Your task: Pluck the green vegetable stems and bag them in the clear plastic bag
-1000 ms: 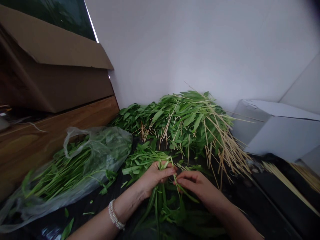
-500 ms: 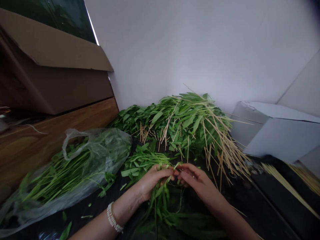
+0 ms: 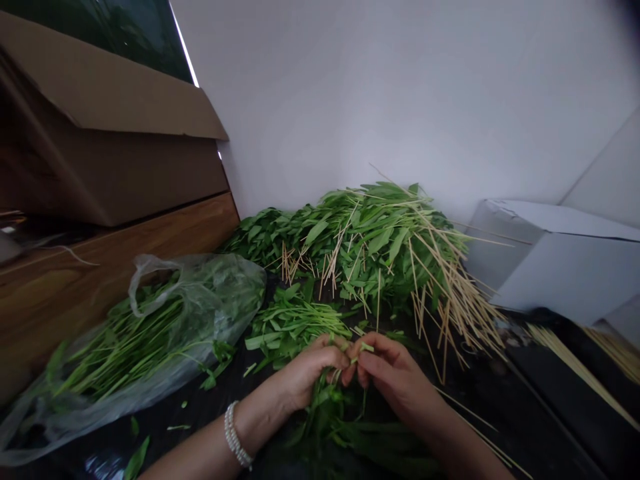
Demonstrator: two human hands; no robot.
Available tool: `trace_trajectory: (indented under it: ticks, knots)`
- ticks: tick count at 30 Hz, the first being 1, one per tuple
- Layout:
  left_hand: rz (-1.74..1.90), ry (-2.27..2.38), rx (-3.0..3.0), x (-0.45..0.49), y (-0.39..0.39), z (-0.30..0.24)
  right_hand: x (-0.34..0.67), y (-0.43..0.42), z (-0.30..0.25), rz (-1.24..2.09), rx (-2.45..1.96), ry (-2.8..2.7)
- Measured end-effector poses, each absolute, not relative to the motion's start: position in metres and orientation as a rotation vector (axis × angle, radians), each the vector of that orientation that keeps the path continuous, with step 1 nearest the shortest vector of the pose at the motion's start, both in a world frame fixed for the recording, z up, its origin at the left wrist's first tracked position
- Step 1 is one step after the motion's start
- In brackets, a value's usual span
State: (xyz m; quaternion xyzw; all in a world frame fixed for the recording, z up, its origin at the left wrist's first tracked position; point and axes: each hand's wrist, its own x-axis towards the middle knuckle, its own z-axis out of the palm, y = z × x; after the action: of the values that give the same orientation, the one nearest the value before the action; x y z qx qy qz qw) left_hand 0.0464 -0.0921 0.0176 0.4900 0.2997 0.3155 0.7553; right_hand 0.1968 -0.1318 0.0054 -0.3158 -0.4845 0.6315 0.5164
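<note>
My left hand [image 3: 314, 371], a beaded bracelet [image 3: 235, 437] at its wrist, is closed round leafy green stems [image 3: 327, 407] that hang below the fingers. Against it, my right hand [image 3: 395, 368] pinches a pale green stem end [image 3: 367, 347] between thumb and fingers. The fingertips of both hands meet, so part of the stems is hidden. Just beyond my left hand lies a small pile of cut greens [image 3: 287, 323]. Farther back is a large heap of leafy greens [image 3: 370, 233] threaded on thin wooden skewers [image 3: 467, 303].
At left, a clear plastic bag [image 3: 245, 283] holds long-stemmed greens. Behind it, a cardboard box [image 3: 145, 167] stands on a wooden surface [image 3: 200, 220]. A white box [image 3: 575, 267] and loose skewers [image 3: 575, 363] are on the right. Leaf scraps [image 3: 137, 459] lie on the dark tabletop.
My hands have come closer together, and my right fingers have curled in. The stem end now sticks out above my right thumb. More thin sticks show beside my right forearm.
</note>
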Motion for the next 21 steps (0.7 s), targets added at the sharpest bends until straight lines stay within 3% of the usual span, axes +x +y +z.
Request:
trace_trajectory:
  ticks: [7, 10, 14, 21]
  knots:
    - [0.728, 0.316, 0.752, 0.028, -0.077, 0.026, 0.219, -0.136, 0.024, 1.581, -0.708, -1.114]
    - [0.809, 0.249, 0.559, 0.016, -0.065, 0.039, 0.239, -0.135, 0.033, 1.364, -1.096, -1.599]
    - [0.892, 0.21, 0.457, 0.007, -0.058, 0.051, 0.245, -0.131, 0.029, 0.801, -1.43, -1.933]
    - [0.942, 0.225, 0.418, 0.002, -0.055, 0.05, 0.212, -0.151, 0.013, 0.937, -1.39, -2.428]
